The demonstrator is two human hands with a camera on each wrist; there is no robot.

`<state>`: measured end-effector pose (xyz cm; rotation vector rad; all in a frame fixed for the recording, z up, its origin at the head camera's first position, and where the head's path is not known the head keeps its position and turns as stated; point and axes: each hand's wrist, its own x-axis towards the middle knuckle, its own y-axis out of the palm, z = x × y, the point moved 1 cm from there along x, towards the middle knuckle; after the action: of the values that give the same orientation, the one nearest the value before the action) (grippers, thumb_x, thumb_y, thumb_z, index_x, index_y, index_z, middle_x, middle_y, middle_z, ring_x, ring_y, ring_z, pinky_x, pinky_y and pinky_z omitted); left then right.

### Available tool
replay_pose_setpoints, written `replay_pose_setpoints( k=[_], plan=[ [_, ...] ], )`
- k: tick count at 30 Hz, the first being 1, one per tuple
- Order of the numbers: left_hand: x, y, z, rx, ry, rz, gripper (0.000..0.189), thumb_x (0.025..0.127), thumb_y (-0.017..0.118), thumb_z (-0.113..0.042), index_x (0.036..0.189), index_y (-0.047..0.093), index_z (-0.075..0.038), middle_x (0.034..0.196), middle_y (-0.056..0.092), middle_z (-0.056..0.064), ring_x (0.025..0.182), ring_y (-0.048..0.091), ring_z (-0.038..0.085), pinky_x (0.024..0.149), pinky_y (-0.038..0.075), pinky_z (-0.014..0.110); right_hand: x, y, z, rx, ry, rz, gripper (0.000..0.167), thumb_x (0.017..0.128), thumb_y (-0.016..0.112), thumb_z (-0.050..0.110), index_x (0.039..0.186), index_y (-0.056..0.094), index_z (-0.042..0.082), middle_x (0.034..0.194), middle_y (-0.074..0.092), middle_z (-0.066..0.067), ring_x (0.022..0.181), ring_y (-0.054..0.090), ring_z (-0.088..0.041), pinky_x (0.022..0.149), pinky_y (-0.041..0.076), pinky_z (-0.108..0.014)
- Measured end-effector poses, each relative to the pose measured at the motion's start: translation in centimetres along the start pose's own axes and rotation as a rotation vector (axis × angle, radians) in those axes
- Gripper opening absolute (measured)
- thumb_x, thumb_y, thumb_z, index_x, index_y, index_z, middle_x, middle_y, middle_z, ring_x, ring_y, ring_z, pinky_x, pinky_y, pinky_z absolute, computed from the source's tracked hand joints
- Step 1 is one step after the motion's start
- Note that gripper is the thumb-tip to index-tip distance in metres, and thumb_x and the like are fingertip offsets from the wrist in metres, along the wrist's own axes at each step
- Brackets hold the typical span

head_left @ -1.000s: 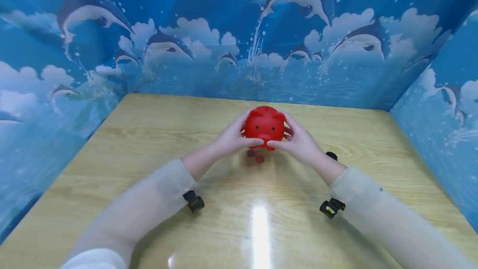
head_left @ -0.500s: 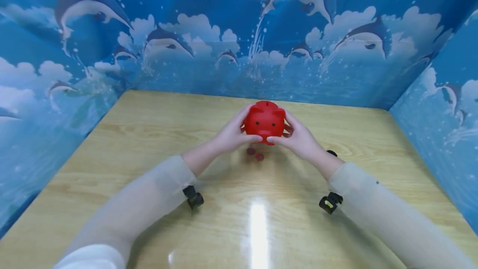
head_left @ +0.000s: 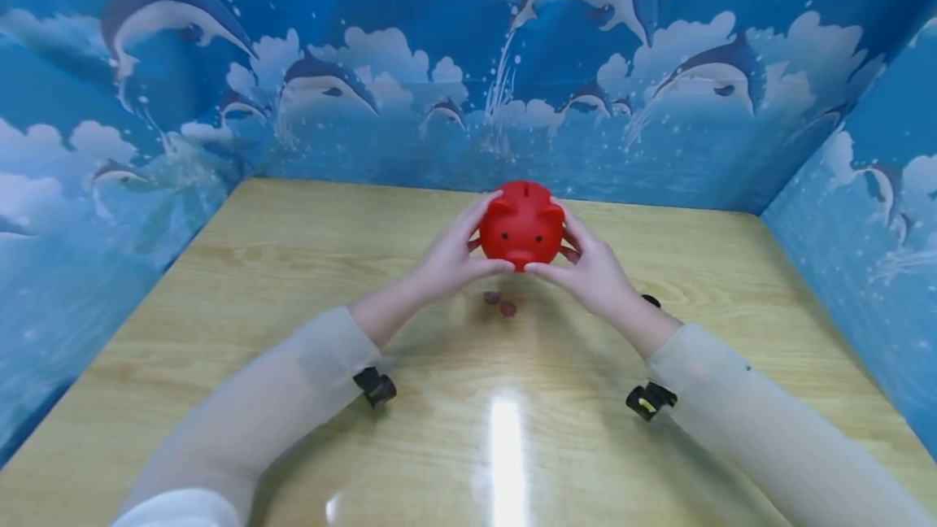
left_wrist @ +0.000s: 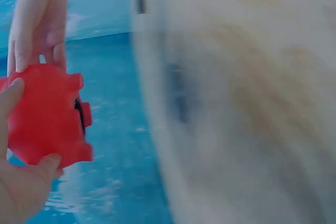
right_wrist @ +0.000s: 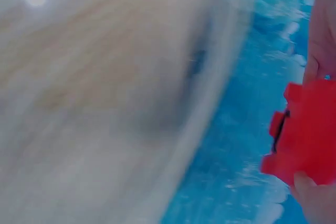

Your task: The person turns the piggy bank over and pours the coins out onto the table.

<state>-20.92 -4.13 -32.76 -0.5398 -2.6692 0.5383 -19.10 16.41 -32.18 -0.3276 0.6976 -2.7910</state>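
A red piggy bank (head_left: 521,226) with small dark eyes and a slot on its top is held up off the table between both hands. My left hand (head_left: 455,257) grips its left side, and my right hand (head_left: 590,265) grips the opposite side, with the thumbs in front below the snout. Behind the bank the other fingertips are partly hidden. On its underside, a black part (left_wrist: 80,114) shows between the stubby feet in the left wrist view. Beneath the bank lie two small reddish-brown round pieces (head_left: 508,309), their kind unclear.
The wooden table (head_left: 307,242) reaches back to a blue dolphin-print cloth (head_left: 381,145), which also covers both sides. A black round object (head_left: 651,300) is partly hidden by the right forearm. Small black cameras (head_left: 375,386) sit at both wrists.
Both hands have raised the piggy bank higher above the table. It has tipped a little, so more of its top slot faces the head camera. The two round pieces have stayed put.
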Motion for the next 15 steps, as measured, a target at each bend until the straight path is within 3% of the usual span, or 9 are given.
replay_pose_setpoints(
  k=[3, 6, 8, 13, 15],
  plan=[
    [0.1, -0.1, -0.1, 0.005, 0.002, 0.011, 0.084, 0.078, 0.076, -0.016, 0.146, 0.028, -0.024, 0.146, 0.030, -0.001, 0.130, 0.032, 0.018, 0.091, 0.047, 0.038, 0.1, 0.0, 0.3, 0.011, 0.023, 0.010, 0.090, 0.080, 0.074, 0.021, 0.150, 0.018, 0.028, 0.150, 0.026, 0.000, 0.132, 0.032, -0.027, 0.094, 0.044, -0.042],
    [-0.2, 0.2, 0.6, -0.044, -0.103, 0.051, 0.084, 0.077, 0.077, -0.017, 0.145, 0.028, -0.025, 0.140, 0.037, -0.005, 0.126, 0.037, 0.015, 0.087, 0.049, 0.033, 0.3, 0.4, 0.0, 0.029, 0.123, 0.089, 0.090, 0.081, 0.073, 0.023, 0.150, 0.016, 0.024, 0.150, 0.024, -0.003, 0.132, 0.033, -0.031, 0.094, 0.044, -0.039],
    [-0.4, 0.3, 1.0, -0.061, -0.141, 0.055, 0.084, 0.077, 0.077, -0.017, 0.145, 0.028, -0.025, 0.136, 0.041, -0.006, 0.123, 0.039, 0.014, 0.084, 0.050, 0.030, 0.2, 0.6, -0.1, 0.028, 0.156, 0.119, 0.091, 0.081, 0.073, 0.024, 0.150, 0.015, 0.022, 0.150, 0.025, -0.005, 0.131, 0.034, -0.032, 0.094, 0.044, -0.038],
    [-0.3, 0.4, 0.5, -0.031, -0.026, -0.003, 0.086, 0.077, 0.077, -0.015, 0.146, 0.026, -0.024, 0.143, 0.034, -0.003, 0.128, 0.034, 0.017, 0.091, 0.047, 0.036, 0.1, 0.5, -0.1, 0.014, 0.049, 0.035, 0.090, 0.080, 0.074, 0.021, 0.150, 0.017, 0.025, 0.149, 0.028, -0.002, 0.131, 0.033, -0.029, 0.096, 0.042, -0.043],
    [-0.2, 0.6, 0.5, -0.039, -0.044, 0.017, 0.084, 0.078, 0.076, -0.017, 0.146, 0.027, -0.025, 0.142, 0.035, -0.003, 0.127, 0.036, 0.018, 0.090, 0.048, 0.036, 0.0, 0.5, -0.3, 0.028, 0.058, 0.045, 0.089, 0.081, 0.073, 0.021, 0.150, 0.018, 0.025, 0.149, 0.028, -0.002, 0.130, 0.034, -0.029, 0.096, 0.042, -0.044]
  ],
)
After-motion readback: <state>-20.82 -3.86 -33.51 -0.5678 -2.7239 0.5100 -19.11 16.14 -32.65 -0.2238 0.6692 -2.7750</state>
